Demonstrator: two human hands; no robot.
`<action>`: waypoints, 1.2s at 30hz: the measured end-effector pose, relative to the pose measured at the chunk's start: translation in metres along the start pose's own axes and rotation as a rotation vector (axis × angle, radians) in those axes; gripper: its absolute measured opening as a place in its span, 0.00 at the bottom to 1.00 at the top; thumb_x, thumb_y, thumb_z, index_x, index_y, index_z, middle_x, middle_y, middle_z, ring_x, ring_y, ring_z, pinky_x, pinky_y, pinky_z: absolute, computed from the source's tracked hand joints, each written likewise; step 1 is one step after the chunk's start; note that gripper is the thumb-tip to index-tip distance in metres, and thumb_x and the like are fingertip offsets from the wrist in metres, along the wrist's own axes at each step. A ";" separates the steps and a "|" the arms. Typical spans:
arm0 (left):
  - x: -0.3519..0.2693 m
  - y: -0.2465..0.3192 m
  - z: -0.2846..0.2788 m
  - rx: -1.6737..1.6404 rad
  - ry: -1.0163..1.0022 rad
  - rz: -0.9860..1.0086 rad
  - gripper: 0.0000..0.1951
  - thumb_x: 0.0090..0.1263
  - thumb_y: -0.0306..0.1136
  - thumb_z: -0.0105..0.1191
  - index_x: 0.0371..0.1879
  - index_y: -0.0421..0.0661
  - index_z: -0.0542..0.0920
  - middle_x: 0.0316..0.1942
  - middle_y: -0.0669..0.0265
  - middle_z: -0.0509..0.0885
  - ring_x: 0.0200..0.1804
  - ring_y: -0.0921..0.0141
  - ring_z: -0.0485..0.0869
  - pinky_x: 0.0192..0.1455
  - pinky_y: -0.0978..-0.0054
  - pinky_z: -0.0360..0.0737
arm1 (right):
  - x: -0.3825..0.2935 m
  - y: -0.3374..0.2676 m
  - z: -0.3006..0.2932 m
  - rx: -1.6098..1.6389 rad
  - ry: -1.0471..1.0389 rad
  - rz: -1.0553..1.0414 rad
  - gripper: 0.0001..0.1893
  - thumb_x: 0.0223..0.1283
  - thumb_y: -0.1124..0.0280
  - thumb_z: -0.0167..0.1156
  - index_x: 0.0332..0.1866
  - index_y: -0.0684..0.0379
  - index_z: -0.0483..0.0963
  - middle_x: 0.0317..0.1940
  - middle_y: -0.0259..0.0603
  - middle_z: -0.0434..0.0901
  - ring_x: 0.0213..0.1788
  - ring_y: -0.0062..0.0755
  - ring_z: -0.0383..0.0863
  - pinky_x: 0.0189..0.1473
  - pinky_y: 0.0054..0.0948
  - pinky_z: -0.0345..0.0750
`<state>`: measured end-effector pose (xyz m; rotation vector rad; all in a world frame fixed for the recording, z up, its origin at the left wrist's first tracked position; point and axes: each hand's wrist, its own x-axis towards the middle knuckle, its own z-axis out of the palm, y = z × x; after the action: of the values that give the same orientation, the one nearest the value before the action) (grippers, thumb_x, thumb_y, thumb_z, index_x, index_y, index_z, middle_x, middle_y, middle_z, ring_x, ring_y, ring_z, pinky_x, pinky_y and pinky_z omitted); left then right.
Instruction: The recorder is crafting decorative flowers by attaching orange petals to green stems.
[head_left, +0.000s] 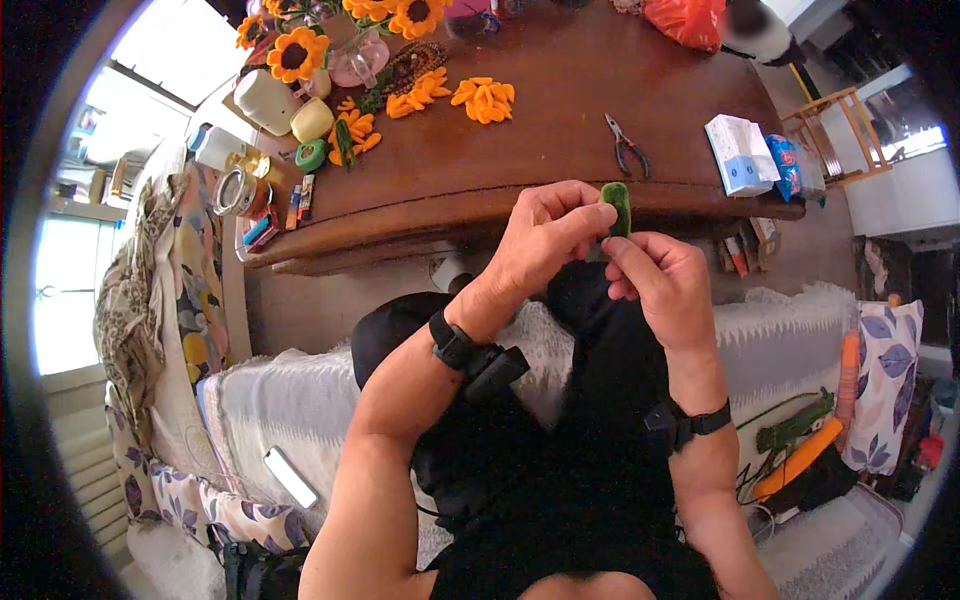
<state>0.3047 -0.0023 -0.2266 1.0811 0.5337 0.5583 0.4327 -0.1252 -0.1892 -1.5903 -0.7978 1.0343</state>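
Observation:
A fuzzy green strip (617, 206), apparently bent pipe cleaner, stands upright between my hands near the table's front edge. My left hand (559, 229) pinches its side between thumb and fingers. From below, my right hand (654, 274) grips its lower end with thumb and forefinger. Just beyond, pliers (625, 146) with dark handles lie on the brown wooden table (555, 150). Orange fuzzy petal pieces (486, 100) sit in a bunch farther back, with more orange pieces (418, 94) to their left. My fingers hide part of the green strip.
Fuzzy sunflowers (298, 54) stand in a pink vase (358, 60) at the back left. A glass jar (234, 193) and lighters (298, 201) are at the table's left end. A tissue box (742, 156) stands right. A phone (291, 477) lies on the sofa (277, 397).

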 end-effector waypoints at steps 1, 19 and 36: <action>0.000 -0.001 0.000 -0.002 -0.030 -0.003 0.08 0.69 0.35 0.61 0.34 0.43 0.84 0.25 0.76 0.80 0.25 0.84 0.73 0.27 0.84 0.67 | 0.000 0.000 0.001 -0.002 -0.013 -0.001 0.12 0.70 0.65 0.65 0.36 0.65 0.84 0.26 0.35 0.85 0.26 0.18 0.82 0.29 0.20 0.77; 0.001 -0.005 -0.004 -0.134 -0.105 -0.031 0.05 0.67 0.31 0.63 0.34 0.45 0.82 0.26 0.74 0.81 0.24 0.84 0.72 0.25 0.85 0.65 | -0.003 0.001 0.003 0.078 -0.020 0.058 0.14 0.71 0.61 0.64 0.38 0.62 0.84 0.26 0.35 0.85 0.25 0.19 0.82 0.28 0.19 0.77; 0.006 -0.013 -0.012 -0.396 -0.259 -0.099 0.03 0.72 0.29 0.61 0.38 0.46 0.81 0.30 0.71 0.84 0.26 0.81 0.77 0.26 0.83 0.69 | -0.006 0.000 0.008 0.145 0.047 0.045 0.14 0.69 0.65 0.62 0.37 0.66 0.84 0.26 0.37 0.84 0.26 0.21 0.82 0.29 0.22 0.80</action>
<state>0.3031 0.0053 -0.2438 0.7300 0.2337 0.4064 0.4224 -0.1277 -0.1889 -1.5086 -0.6430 1.0597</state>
